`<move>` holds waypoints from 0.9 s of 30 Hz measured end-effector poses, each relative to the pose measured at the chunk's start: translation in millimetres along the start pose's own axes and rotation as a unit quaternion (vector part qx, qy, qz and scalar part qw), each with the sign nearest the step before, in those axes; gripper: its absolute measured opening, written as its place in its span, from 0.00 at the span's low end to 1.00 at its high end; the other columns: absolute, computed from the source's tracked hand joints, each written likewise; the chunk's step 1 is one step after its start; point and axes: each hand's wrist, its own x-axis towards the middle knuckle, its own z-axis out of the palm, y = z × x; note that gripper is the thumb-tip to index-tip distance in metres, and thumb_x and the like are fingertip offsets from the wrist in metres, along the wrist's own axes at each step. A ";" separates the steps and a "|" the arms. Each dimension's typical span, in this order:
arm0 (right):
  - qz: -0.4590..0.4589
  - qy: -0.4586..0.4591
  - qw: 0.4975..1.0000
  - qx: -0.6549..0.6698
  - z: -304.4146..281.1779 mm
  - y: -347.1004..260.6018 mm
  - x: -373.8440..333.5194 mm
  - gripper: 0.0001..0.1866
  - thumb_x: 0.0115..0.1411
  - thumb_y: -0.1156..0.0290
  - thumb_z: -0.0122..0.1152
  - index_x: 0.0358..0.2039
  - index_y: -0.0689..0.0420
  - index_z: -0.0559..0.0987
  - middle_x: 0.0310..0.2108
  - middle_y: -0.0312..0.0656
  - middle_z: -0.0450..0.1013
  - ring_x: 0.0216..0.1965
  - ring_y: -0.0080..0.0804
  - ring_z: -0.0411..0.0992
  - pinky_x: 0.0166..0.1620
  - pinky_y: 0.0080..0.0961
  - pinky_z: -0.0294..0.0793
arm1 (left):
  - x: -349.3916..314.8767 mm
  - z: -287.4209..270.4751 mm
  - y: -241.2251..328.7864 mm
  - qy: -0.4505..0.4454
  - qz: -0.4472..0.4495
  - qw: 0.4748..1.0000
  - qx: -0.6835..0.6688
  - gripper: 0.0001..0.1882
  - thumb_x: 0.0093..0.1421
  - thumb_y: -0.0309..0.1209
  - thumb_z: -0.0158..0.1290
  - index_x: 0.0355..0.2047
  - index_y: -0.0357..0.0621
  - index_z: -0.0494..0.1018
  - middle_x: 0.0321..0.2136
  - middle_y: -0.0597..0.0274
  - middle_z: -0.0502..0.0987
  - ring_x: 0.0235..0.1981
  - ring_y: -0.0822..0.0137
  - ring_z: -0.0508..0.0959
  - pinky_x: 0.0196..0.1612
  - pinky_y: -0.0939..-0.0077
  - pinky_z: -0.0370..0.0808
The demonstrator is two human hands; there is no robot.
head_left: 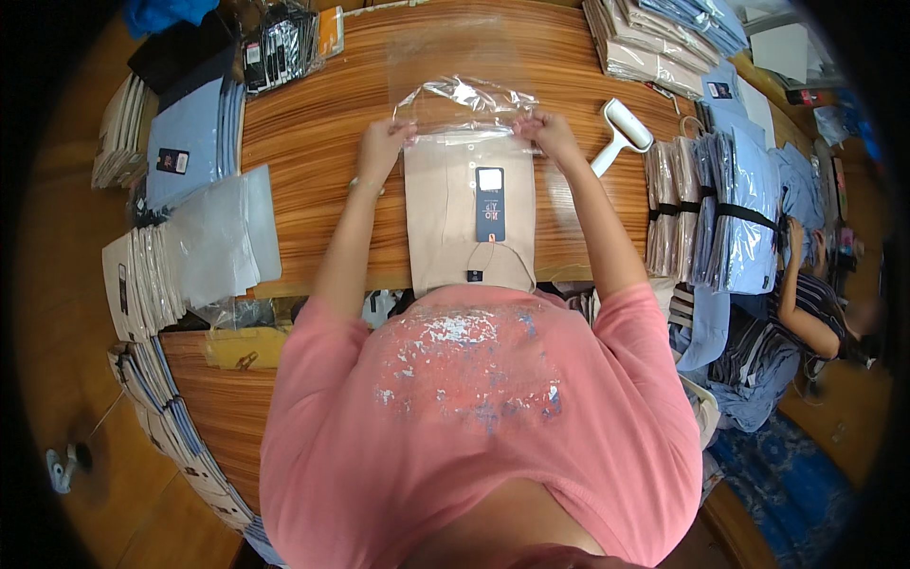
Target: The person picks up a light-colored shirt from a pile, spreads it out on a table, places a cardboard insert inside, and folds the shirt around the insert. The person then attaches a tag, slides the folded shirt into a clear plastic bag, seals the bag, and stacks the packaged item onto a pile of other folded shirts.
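A folded beige shirt (441,213) lies on the table before me, its collar toward my body. A dark hang tag (490,218) on a string rests on its front. Beyond its far end spreads a clear plastic bag (464,92), whose near edge meets and seems to overlap that end. My left hand (384,142) pinches the bag at the left corner. At the right corner my right hand (548,133) is closed on the same plastic. How far the shirt sits inside the bag is hard to tell.
A white lint roller (621,135) lies right of my right hand. Bundled shirts (720,204) are stacked along the right edge, bagged shirts (654,43) at the far right. On the left are blue shirts (194,133) and clear bags (223,237). Another person's arm (806,303) shows far right.
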 end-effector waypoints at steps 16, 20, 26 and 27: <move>0.140 -0.136 0.964 -0.179 -23.6 -11.3 20.5 0.13 0.48 0.60 0.68 0.28 0.54 0.79 0.14 0.26 0.66 0.12 0.14 0.51 0.15 0.13 0.46 | 17.5 -18.5 -33.4 -0.203 -0.092 0.970 -0.094 0.20 0.49 0.28 0.61 0.41 0.34 0.71 0.26 0.65 0.75 0.22 0.78 0.69 0.23 0.86 0.65; 0.179 -0.166 0.955 -0.168 -36.2 -9.2 19.8 0.13 0.49 0.59 0.67 0.27 0.54 0.78 0.12 0.26 0.64 0.12 0.14 0.51 0.15 0.14 0.47 | 14.6 -16.1 -20.8 -0.213 -0.111 0.969 -0.066 0.27 0.48 0.27 0.62 0.47 0.34 0.65 0.28 0.62 0.76 0.23 0.77 0.71 0.23 0.85 0.66; 0.199 -0.135 0.957 -0.161 -40.0 -14.1 -27.6 0.15 0.52 0.59 0.64 0.25 0.59 0.76 0.10 0.28 0.60 0.13 0.18 0.58 0.17 0.17 0.56 | -21.3 -19.0 -3.9 -0.086 -0.070 0.990 0.090 0.29 0.48 0.36 0.62 0.46 0.37 0.64 0.32 0.59 0.75 0.30 0.71 0.72 0.32 0.78 0.70; 0.133 -0.012 0.968 -0.211 -44.0 -10.0 -40.0 0.16 0.51 0.59 0.65 0.29 0.60 0.76 0.14 0.32 0.63 0.17 0.22 0.61 0.21 0.20 0.60 | -28.4 -16.7 -1.8 -0.003 -0.037 0.988 0.152 0.28 0.47 0.37 0.63 0.45 0.39 0.65 0.34 0.60 0.75 0.32 0.71 0.72 0.35 0.76 0.70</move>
